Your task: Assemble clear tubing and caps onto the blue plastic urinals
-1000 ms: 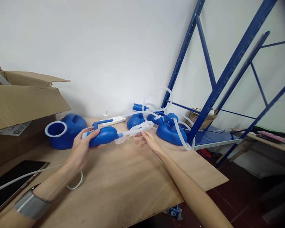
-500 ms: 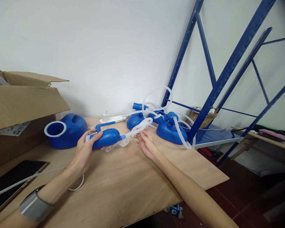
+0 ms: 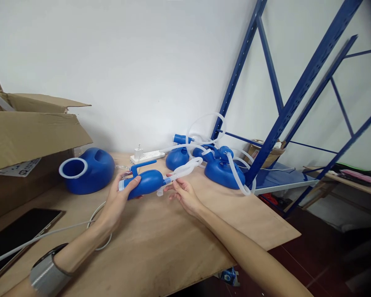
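Note:
My left hand (image 3: 119, 201) is wrapped round a blue oval bottle (image 3: 145, 183) with a thin blue handle, holding it just above the wooden table (image 3: 160, 243). A clear plastic tube (image 3: 185, 169) runs from the bottle's right end. My right hand (image 3: 183, 194) is at that end, its fingers curled and pinching the tube near the joint. A grey band is on my left wrist (image 3: 46, 274).
A blue round-mouthed container (image 3: 86, 170) stands behind the left hand. More blue containers with looped clear tubes (image 3: 224, 173) lie at the back right beside a white power strip (image 3: 147, 156). An open cardboard box (image 3: 27, 136) is at left, a dark tablet (image 3: 15, 235) near it, blue shelving (image 3: 284, 111) at right.
My left hand carried the blue bottle to the right and nearer to me. My right hand drew back from the tube coil to the bottle's end and closed on the tube.

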Available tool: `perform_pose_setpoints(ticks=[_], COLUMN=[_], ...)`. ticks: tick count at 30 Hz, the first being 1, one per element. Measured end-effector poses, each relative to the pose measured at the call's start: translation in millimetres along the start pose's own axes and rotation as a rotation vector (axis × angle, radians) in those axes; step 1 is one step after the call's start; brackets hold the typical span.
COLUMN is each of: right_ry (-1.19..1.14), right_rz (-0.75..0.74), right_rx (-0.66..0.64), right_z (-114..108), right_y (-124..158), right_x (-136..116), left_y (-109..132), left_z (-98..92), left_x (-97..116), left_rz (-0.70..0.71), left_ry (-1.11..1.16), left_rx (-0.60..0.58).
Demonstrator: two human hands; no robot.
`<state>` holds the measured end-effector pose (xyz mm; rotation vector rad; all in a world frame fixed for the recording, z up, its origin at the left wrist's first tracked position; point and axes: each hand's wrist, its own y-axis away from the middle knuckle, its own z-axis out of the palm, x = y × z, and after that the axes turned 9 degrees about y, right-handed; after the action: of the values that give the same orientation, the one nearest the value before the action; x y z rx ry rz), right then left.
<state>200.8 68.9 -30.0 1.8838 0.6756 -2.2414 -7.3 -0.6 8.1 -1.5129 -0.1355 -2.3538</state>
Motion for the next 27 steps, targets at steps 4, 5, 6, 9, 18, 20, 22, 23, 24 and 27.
perform_pose_setpoints(ticks=[4, 5, 6, 9, 18, 20, 22, 23, 24, 27], right_ry=[-0.055, -0.073, -0.092, -0.161, -0.234, -0.224, -0.222, -0.216, -0.202, -0.134], right_rz=[0.003, 0.007, 0.014, 0.049, 0.12, 0.112, 0.103, 0.094, 0.081, 0.01], right_rx=[0.022, 0.034, 0.044, 0.062, 0.113, 0.094, 0.06, 0.048, 0.044, 0.079], right_z=[-1.3, -1.7, -2.1, -3.0, -5.7, -6.0, -5.4, -4.8, -4.0, -0.6], right_y=[-2.1, -2.9, -3.6, -4.8, -7.2, -6.8, -5.7, -5.1, -4.5, -3.3], right_x=[0.2, 0.5, 0.7, 0.4, 1.8, 0.5, -1.6, -2.5, -3.2, -3.3], left_y=[0.3, 0.1, -0.2, -0.8, -0.5, -0.7, -0.9, -0.9, -0.7, 1.0], left_z=[1.1, 1.2, 1.4, 2.1, 3.2, 3.1, 2.9, 2.8, 2.8, 3.0], left_x=[-1.8, -2.4, -3.0, -3.9, -1.1, -1.3, -1.4, -1.4, -1.3, -1.3], left_rz=[-0.007, -0.011, -0.016, -0.034, -0.049, -0.037, -0.035, -0.034, -0.03, 0.002], left_ry=[-0.01, -0.015, -0.019, -0.009, -0.005, -0.015, -0.027, -0.03, -0.032, -0.039], left_rx=[-0.022, -0.026, -0.032, -0.032, 0.031, 0.034, 0.039, 0.037, 0.034, -0.005])
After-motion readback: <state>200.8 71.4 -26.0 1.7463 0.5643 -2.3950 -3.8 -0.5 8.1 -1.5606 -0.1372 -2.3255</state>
